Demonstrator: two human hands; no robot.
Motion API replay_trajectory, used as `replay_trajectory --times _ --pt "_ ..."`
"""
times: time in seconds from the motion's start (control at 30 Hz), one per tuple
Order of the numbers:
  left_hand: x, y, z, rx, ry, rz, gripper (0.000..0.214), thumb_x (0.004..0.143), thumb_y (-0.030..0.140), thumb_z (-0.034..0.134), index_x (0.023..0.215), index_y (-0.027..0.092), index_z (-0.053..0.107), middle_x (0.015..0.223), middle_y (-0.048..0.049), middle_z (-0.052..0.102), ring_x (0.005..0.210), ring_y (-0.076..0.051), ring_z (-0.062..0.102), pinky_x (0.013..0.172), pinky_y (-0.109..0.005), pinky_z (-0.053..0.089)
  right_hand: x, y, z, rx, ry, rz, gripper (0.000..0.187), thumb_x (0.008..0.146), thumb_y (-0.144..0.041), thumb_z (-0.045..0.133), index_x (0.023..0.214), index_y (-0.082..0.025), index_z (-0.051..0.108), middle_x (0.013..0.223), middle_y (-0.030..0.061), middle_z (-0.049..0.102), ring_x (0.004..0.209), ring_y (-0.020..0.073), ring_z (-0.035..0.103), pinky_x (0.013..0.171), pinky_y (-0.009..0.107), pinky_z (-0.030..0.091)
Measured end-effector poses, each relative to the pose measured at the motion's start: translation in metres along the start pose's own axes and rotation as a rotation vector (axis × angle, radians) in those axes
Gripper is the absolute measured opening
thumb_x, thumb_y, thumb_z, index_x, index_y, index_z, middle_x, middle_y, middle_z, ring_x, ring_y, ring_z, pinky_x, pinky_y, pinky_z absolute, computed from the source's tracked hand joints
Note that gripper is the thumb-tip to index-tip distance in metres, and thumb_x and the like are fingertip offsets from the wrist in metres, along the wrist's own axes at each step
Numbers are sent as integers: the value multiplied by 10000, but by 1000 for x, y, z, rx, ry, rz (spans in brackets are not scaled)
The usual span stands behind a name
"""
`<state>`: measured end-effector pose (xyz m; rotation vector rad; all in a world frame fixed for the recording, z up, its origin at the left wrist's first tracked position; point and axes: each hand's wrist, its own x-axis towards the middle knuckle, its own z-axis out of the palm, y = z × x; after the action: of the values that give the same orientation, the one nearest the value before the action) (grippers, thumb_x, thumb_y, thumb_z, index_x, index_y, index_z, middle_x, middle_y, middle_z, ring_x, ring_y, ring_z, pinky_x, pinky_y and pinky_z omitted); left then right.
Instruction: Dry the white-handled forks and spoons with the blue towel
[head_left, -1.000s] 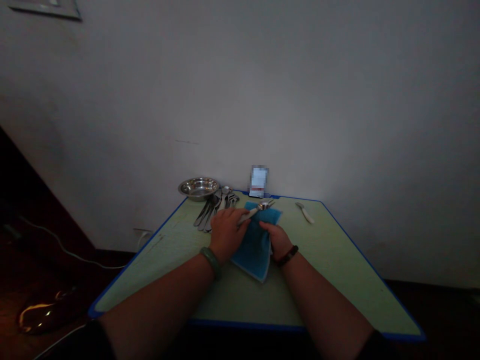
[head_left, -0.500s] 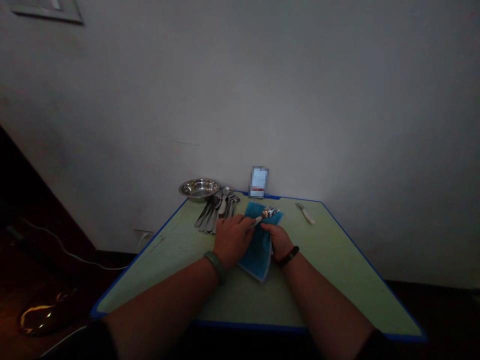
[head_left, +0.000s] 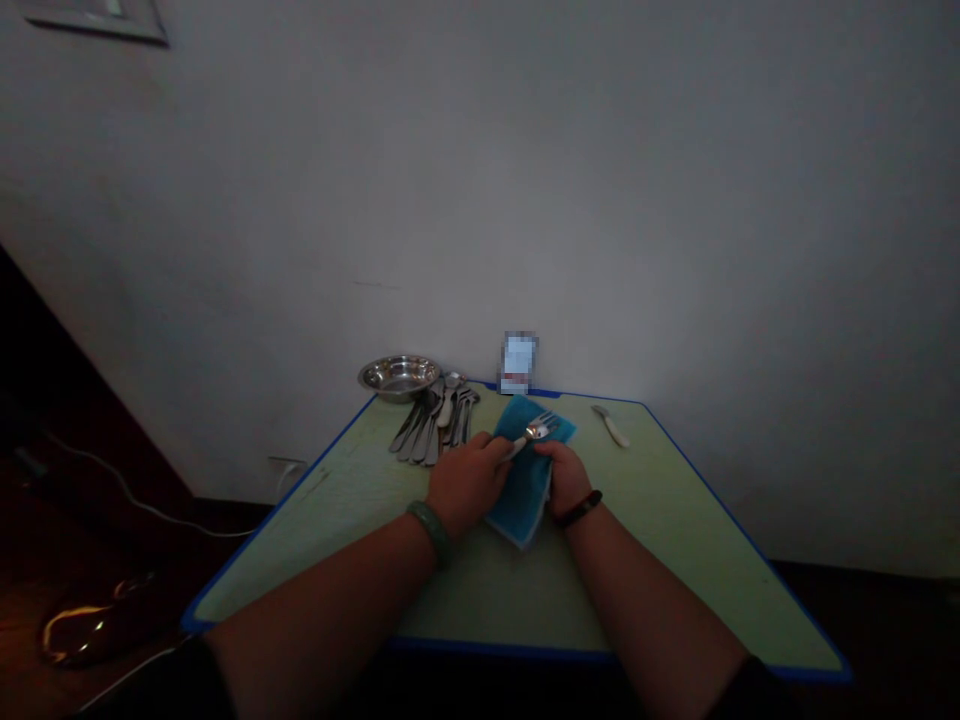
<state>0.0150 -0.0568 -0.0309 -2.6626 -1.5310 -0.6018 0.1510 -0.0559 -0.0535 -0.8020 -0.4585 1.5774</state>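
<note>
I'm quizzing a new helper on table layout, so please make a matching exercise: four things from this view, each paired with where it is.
Things:
1. Steel bowl
2. Cutlery pile
3. Blue cloth
4. Cream-handled utensil

Places:
A. Between the left hand and right hand
B. Alone, right of the cloth
C. At the far left corner of the table
D. Between the bowl and the cloth

Right pairs: 1-C, 2-D, 3-A, 4-B
</note>
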Motion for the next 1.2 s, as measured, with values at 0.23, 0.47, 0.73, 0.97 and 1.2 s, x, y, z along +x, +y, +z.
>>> replay_trajectory --times 0.23,0.47,0.73,0.97,1.2 --pt "0 -5 2 -19 -55 26 265 803 404 336 1010 311 473 913 -7 505 739 -147 524 573 -244 333 -5 -5 5 65 24 5 210 579 -172 432 691 -135 605 610 34 654 527 158 582 554 288 470" --pt "2 -11 4 -29 -32 41 260 792 384 369 1027 334 470 909 6 511 744 -145 526 554 -240 330 0 -4 -1 57 17 -53 226 587 -181 425 717 -147 607 610 18 654 543 165 591 595 308 482" --pt "4 -15 3 -74 -13 46 254 790 364 387 1014 322 500 929 6 530 793 -140 521 583 -230 335 -1 -7 1 128 29 -36 259 577 -191 402 736 -143 600 584 30 638 608 187 601 634 337 478" --pt "4 -13 -3 -68 11 73 260 773 327 402 986 284 545 898 -16 549 802 -147 516 630 -240 349 4 -8 -5 119 97 -115 233 546 -193 421 699 -169 595 554 22 629 639 203 604 662 359 469" --pt "4 -14 -11 -28 140 125 247 754 311 417 941 249 567 860 -30 570 785 -162 509 649 -261 356 5 -10 -9 44 64 -141 230 514 -250 397 635 -190 584 576 32 635 630 220 603 650 384 462"
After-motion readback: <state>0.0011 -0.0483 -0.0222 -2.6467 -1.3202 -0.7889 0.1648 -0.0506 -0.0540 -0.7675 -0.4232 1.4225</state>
